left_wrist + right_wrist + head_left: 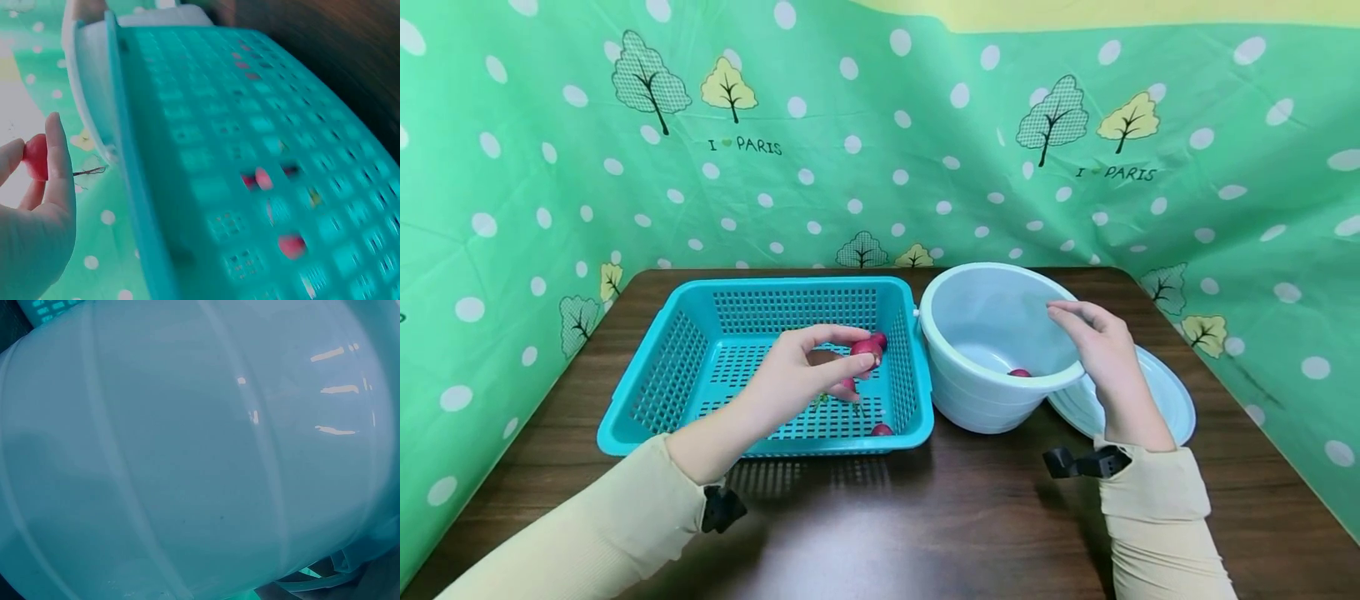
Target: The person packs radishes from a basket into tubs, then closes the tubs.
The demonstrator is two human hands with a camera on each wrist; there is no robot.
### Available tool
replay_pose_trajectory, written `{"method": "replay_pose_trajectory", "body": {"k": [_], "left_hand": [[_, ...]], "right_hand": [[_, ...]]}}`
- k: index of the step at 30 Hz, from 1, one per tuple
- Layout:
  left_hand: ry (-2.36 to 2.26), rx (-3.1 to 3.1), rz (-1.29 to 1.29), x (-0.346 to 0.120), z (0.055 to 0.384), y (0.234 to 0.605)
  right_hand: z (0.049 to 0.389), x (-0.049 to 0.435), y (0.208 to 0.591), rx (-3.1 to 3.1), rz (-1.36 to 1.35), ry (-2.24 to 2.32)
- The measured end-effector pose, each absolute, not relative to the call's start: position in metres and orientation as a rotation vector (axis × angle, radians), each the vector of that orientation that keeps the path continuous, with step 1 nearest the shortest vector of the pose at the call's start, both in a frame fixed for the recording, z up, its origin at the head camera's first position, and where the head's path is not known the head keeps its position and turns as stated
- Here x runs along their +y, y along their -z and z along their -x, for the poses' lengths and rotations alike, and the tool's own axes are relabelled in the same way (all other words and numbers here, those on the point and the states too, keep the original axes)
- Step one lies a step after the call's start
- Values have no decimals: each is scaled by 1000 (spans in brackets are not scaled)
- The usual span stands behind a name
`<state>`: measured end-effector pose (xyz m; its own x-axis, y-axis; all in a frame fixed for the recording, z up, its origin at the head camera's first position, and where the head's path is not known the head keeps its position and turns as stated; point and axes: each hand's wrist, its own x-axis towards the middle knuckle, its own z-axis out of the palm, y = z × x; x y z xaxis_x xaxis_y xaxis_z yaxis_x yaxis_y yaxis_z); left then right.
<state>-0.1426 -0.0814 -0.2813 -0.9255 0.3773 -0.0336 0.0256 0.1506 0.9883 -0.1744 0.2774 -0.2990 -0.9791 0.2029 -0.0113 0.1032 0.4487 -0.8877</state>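
Over the right part of a turquoise slotted basket (625, 400), my left hand (797, 367) pinches a red radish (867, 350) between thumb and fingers. In the left wrist view the same radish (36, 156) shows a thin dark tail. A few more radishes lie in the basket, one near its front right corner (882, 430); my hand partly hides the others. My right hand (1105, 342) hovers at the right rim of a pale blue bucket (992, 408), fingers loosely bent, with nothing seen in it. Inside the bucket lies a radish (1019, 372).
A pale blue round lid (1168, 396) lies to the right of the bucket, partly behind my right forearm. Everything stands on a dark wooden table (970, 517). A green dotted cloth (880, 192) hangs behind and at both sides.
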Motion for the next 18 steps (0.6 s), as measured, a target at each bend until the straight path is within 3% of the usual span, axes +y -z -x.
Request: {"method": "replay_pose_trajectory", "body": {"k": [18], "left_hand": [[-2201, 1777, -419, -44, 133, 282]], "right_hand": [[174, 277, 298, -2591, 281, -1562]]}}
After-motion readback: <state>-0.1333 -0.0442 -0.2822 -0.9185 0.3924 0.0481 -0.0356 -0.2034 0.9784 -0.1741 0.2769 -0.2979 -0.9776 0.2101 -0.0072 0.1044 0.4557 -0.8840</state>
